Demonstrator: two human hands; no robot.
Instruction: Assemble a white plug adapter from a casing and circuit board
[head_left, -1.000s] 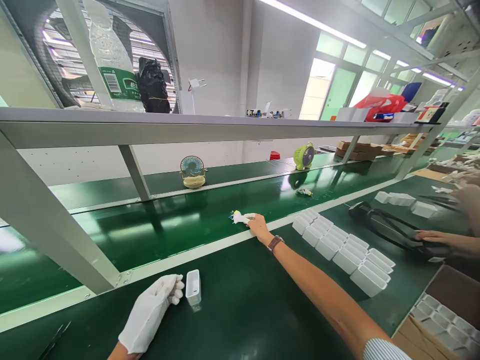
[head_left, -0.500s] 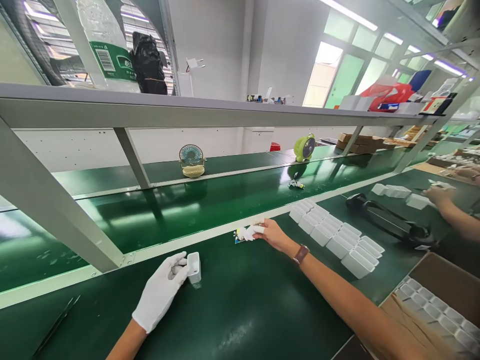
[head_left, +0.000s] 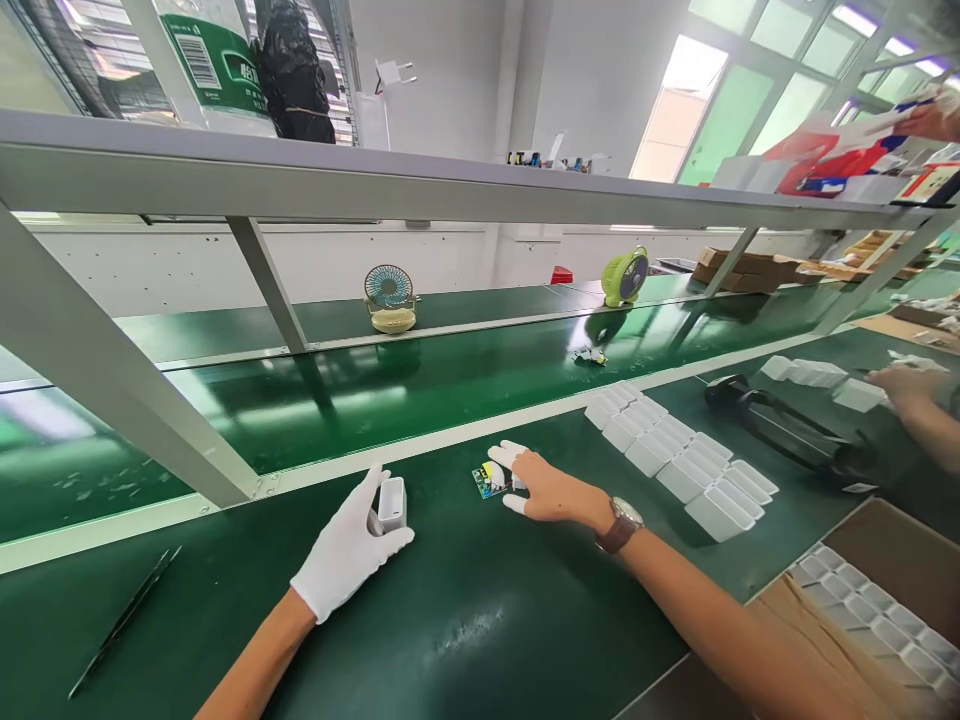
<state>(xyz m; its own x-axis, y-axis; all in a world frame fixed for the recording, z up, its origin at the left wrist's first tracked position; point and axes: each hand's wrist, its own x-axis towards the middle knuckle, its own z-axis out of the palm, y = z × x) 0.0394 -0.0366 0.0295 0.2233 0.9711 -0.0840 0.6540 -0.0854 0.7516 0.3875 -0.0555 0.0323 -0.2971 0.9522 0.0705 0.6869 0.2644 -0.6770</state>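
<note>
My left hand (head_left: pixel 349 550), in a white glove, curves around a small white plastic case (head_left: pixel 392 504) on the dark green bench, its thumb and fingers spread at either side. My right hand (head_left: pixel 547 487) wears white fingertip covers; its fingers are apart over the right part of a small circuit board (head_left: pixel 490 479) with white and yellow parts. The board lies on the bench, partly covered by the fingers.
Rows of white trays (head_left: pixel 675 450) stand right of my right hand. Tweezers (head_left: pixel 124 622) lie at left. Behind is a green belt (head_left: pixel 450 385) with another small board (head_left: pixel 590 356). A black tape dispenser (head_left: pixel 787 430) and a co-worker's hand (head_left: pixel 907 380) are at right.
My right hand has loosened its fingers from the white part at the board. The fingers of my left hand have spread around the case. The view has tilted down a little.
</note>
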